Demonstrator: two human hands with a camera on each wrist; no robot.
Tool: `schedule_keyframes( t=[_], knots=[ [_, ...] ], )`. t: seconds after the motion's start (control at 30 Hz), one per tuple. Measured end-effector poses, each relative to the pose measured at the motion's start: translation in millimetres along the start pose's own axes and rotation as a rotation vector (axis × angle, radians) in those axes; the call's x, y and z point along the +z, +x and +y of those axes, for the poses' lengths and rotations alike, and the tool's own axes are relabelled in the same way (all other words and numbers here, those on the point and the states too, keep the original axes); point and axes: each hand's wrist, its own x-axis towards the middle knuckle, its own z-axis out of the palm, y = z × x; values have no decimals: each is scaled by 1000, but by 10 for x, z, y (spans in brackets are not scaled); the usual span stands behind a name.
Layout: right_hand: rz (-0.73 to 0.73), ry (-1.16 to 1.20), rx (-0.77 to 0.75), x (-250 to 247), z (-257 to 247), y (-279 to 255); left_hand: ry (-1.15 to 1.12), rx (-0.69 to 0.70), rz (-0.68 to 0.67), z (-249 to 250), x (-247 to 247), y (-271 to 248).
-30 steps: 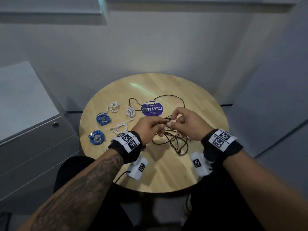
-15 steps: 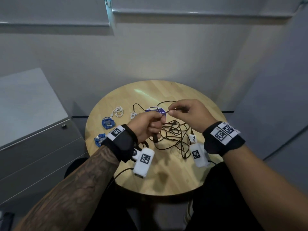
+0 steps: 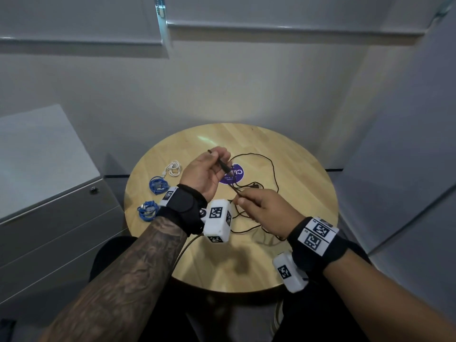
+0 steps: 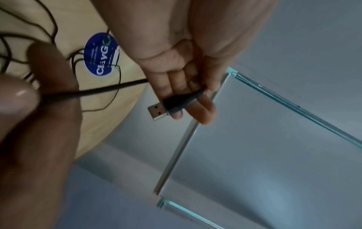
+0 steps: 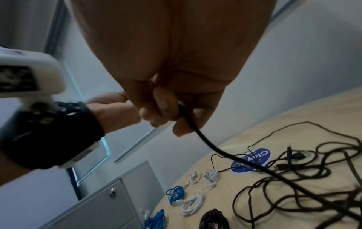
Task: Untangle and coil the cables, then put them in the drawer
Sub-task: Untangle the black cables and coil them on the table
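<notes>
A black cable (image 3: 234,187) runs taut between both hands above the round wooden table (image 3: 301,169). My left hand (image 3: 219,160) is turned palm up and grips the cable's end, with the metal USB plug (image 4: 158,110) sticking out past the fingers (image 4: 203,111). Nearer to me, my right hand (image 3: 243,201) pinches the same cable (image 5: 207,142) between thumb and fingers. From there the cable drops into a loose tangle of black cables (image 5: 293,178) lying on the table under and beyond the hands.
Two coiled blue cables (image 3: 158,185) (image 3: 147,211) and coiled white cables (image 3: 174,167) lie at the table's left. A black coil (image 5: 214,220) lies near the front. A purple sticker (image 3: 235,175) marks the middle. A grey drawer cabinet (image 3: 49,218) stands left, drawers closed.
The hands were pinching close together over the tangle. Now the left hand has lifted away with the plug end and turned palm up; the right hand has drawn back along the cable.
</notes>
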Motion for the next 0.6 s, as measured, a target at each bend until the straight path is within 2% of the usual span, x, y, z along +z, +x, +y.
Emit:
schedule_keyframes(
  t=[0.07,0.17,0.23,0.3,0.4,0.5,0.6],
  knots=[
    [34,14,9,-72,-81,-10,153,38,-5,-74,-40,-1],
    [84,155,60,-205,-216,-45,447,120,-22,-163,-53,-59],
    [132,275,76,-333,-316,-67,676,160,-81,-205,-37,-118],
    [208,310,59,-472,-380,-58,820,141,-184,-249,-4,-175],
    [358,179,21,-649,-349,15,834,-6,-326,-254,83,-242],
    [442,121,2,-751,-256,142,769,-202,-427,-153,241,-300],
    [505,153,-2,-773,-181,258,561,-333,-488,-1,393,-364]
  ],
)
